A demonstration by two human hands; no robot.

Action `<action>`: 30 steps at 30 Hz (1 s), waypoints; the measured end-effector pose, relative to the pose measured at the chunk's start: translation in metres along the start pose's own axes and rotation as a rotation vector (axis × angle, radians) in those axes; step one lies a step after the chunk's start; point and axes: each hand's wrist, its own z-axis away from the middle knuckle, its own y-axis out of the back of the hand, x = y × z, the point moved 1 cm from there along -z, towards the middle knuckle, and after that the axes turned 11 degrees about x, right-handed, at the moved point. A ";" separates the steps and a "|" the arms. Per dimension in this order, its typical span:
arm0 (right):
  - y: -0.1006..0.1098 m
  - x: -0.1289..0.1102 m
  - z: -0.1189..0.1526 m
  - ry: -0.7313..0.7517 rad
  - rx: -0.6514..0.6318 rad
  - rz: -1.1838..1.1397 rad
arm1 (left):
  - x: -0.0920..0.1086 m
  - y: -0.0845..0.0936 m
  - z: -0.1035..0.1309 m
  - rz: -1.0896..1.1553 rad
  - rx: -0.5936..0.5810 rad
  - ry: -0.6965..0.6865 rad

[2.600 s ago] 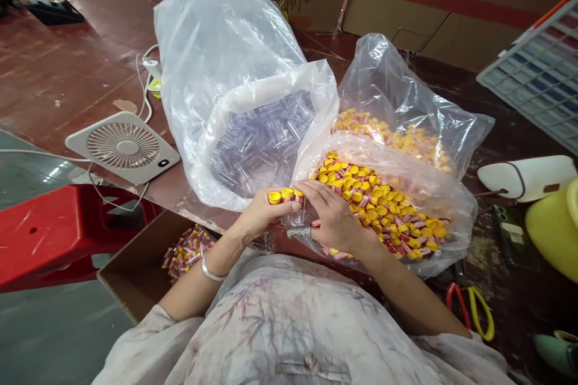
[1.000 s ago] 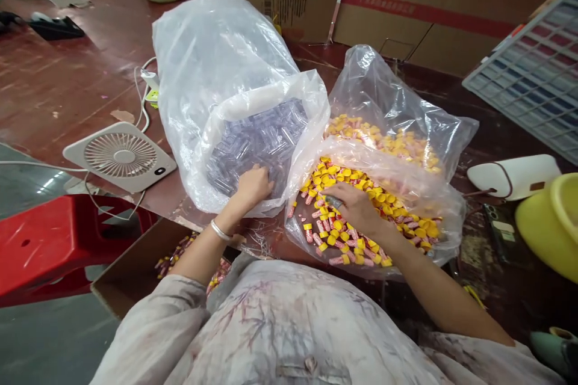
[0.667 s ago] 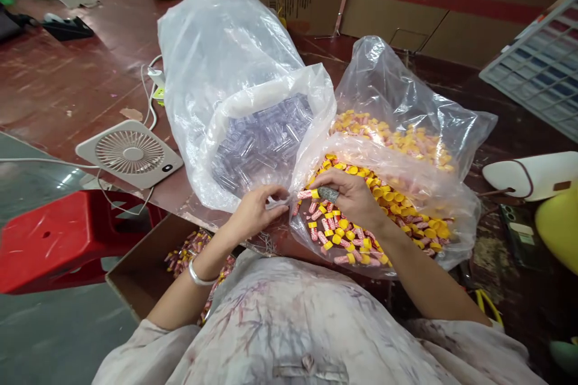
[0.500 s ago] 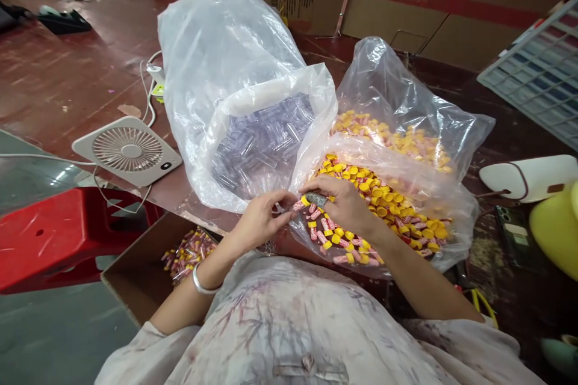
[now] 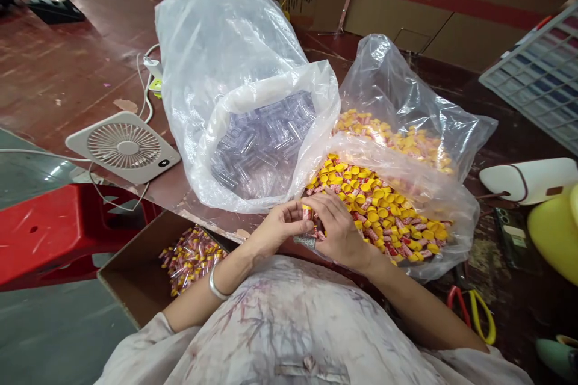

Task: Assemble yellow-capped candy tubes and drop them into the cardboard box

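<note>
A small pink-patterned tube with a yellow cap (image 5: 307, 212) is pinched upright between the thumb and fingers of my left hand (image 5: 282, 225). My right hand (image 5: 338, 228) curls close beside it, fingertips near the cap; what those fingers hold is hidden. A grey, glinting piece (image 5: 306, 242) shows at my right thumb, and I cannot tell what it is. Behind the right hand, a clear bag (image 5: 465, 210) lies open with many yellow caps and pink pieces (image 5: 383, 213) inside. Left of it, a large whitish bag (image 5: 221, 30) holds clear empty tubes (image 5: 266, 138).
An open cardboard box (image 5: 130, 264) below the table edge contains capped tubes (image 5: 192, 252). A white fan (image 5: 126, 147) with cables and a red stool (image 5: 49, 228) are leftward. Scissors (image 5: 481, 316), a phone (image 5: 515, 237) and a white case (image 5: 528, 179) lie rightward. Cartons (image 5: 419, 6) stand behind.
Both hands have shifted slightly down. The yellow-capped tube now stands upright in my left fingers, and my right hand has turned, its grey piece lower. The view has tilted slightly.
</note>
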 end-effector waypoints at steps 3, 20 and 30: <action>0.014 0.015 -0.008 -0.019 -0.140 -0.002 | 0.018 0.013 -0.008 -0.273 0.062 -0.156; -0.027 0.064 -0.002 -0.250 -0.258 0.312 | 0.046 0.080 -0.048 -1.028 0.243 -0.536; 0.006 0.018 -0.033 -0.367 0.257 -0.300 | 0.039 0.034 -0.011 -0.494 -0.005 -0.370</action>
